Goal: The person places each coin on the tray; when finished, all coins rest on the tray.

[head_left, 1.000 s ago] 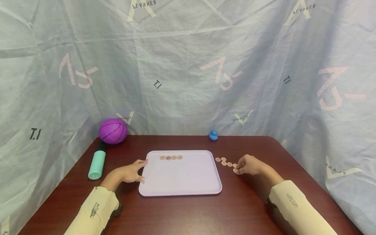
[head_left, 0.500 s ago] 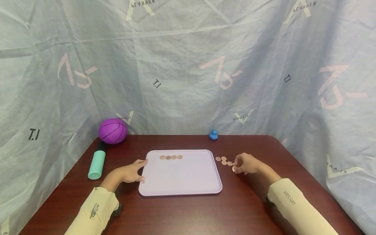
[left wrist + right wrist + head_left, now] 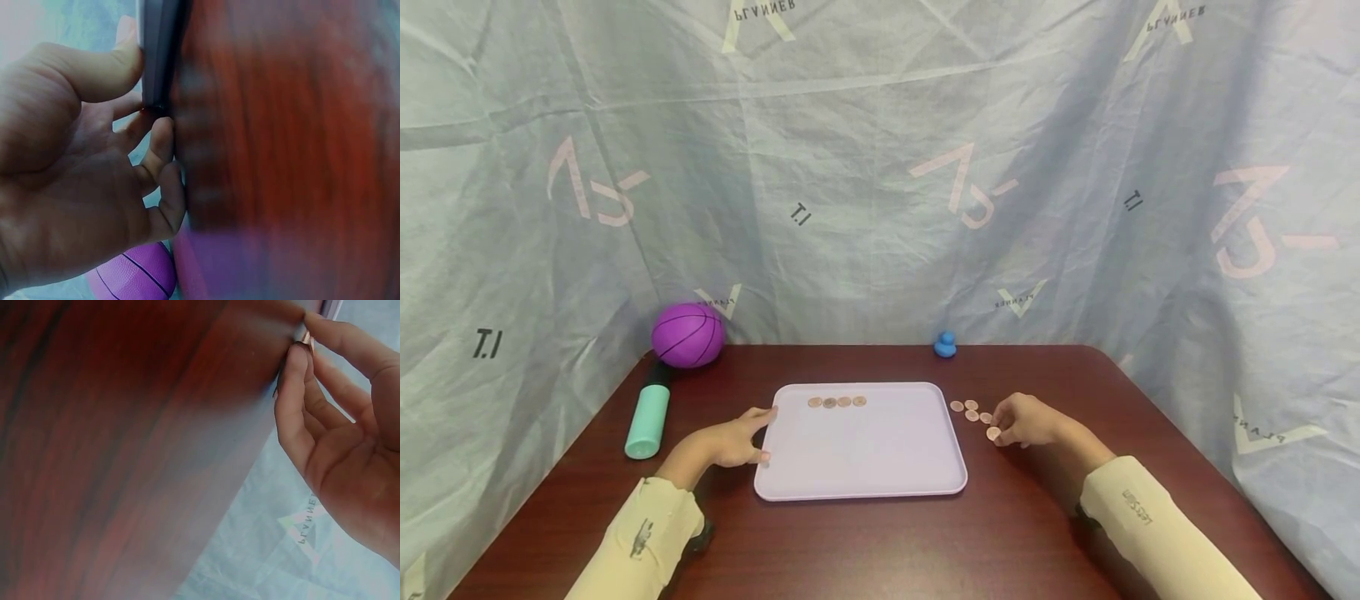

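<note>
A lilac tray (image 3: 865, 467) lies mid-table with a short row of copper coins (image 3: 837, 402) along its far edge. My left hand (image 3: 733, 442) grips the tray's left rim; in the left wrist view the left hand (image 3: 81, 175) has its thumb on top of the rim (image 3: 156, 56) and its fingers curled against the edge. My right hand (image 3: 1026, 421) sits just right of the tray and pinches one copper coin (image 3: 993, 433) at its fingertips. The right wrist view shows the same coin (image 3: 307, 339) between thumb and finger of the right hand (image 3: 340, 437). A few loose coins (image 3: 970, 410) lie beside it.
A purple ball (image 3: 688, 334) and a teal cylinder (image 3: 648, 419) sit at the back left of the dark red table (image 3: 880, 542). A small blue duck (image 3: 945, 344) stands at the back edge. A pale printed curtain closes in the table on three sides.
My right hand has closed its fingertips on one coin from the loose group and shifted slightly left toward the tray. The left hand and the tray have stayed put.
</note>
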### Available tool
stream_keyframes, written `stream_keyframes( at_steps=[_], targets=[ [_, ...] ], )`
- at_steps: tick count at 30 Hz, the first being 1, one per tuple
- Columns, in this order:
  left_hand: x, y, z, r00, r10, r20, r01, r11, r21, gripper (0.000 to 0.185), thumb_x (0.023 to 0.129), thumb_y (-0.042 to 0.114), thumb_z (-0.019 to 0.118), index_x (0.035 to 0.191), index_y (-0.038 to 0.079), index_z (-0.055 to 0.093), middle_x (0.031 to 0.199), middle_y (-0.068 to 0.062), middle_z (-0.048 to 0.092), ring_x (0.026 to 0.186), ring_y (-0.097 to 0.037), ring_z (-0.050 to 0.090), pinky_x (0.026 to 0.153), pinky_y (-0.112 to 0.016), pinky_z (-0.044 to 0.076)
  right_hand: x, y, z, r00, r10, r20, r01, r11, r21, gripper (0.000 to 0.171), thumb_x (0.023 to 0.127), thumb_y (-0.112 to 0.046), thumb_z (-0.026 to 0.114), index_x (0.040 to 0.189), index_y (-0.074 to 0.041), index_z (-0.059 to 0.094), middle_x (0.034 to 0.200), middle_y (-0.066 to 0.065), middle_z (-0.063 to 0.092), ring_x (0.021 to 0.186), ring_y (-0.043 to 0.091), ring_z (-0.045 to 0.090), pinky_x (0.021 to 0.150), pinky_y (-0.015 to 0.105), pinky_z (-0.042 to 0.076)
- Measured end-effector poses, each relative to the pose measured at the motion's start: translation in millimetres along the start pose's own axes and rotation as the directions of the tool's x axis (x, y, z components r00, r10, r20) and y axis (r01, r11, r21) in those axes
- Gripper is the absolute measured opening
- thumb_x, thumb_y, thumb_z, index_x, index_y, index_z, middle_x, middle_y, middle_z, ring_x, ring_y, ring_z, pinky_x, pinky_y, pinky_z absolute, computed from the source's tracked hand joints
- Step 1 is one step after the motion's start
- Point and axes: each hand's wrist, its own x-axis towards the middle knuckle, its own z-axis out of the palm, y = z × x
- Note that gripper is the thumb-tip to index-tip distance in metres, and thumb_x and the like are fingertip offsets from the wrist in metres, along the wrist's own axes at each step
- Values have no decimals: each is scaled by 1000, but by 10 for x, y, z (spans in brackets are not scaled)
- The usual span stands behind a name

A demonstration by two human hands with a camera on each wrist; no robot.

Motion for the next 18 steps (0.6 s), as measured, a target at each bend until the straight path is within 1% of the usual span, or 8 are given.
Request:
stream_keyframes(
  at_steps=[3, 7, 12, 18],
  targets=[
    [-4, -2, 3, 1000, -7, 2, 7, 1000, 4, 85, 86, 11, 75, 153, -6, 25, 152, -28, 27, 139, -46, 31, 112, -58, 27, 23, -10, 8, 999, -44, -20, 42, 996, -73, 13, 79, -12, 82, 88, -7, 74, 76, -2, 68, 63, 12, 59, 54, 30, 52],
    [7, -15, 12, 1000, -8, 1, 8, 1000, 11, 86, 86, 12, 75, 153, -6, 25, 152, -27, 28, 139, -45, 32, 112, -58, 28, 64, -5, 10, 993, -109, -40, 102, 985, -141, 11, 80, -16, 82, 84, -8, 76, 73, -6, 67, 66, 10, 58, 60, 28, 51],
    [12, -13, 13, 1000, -4, 0, 4, 1000, 17, 86, 86, 12, 75, 153, -6, 25, 152, -27, 29, 138, -45, 34, 112, -57, 28, 106, -24, 10, 990, -119, -81, 105, 982, -156, 12, 81, -19, 82, 85, -8, 77, 76, -5, 69, 67, 9, 59, 61, 27, 52],
    [5, -4, 4, 1000, -6, -2, 6, 1000, 28, 86, 86, 13, 75, 153, -5, 25, 152, -27, 28, 138, -44, 34, 112, -57, 29, 194, -136, 38, 974, -139, -178, 108, 979, -174, 12, 81, -21, 82, 80, -11, 78, 71, -8, 69, 67, 9, 58, 61, 27, 51]
  ],
)
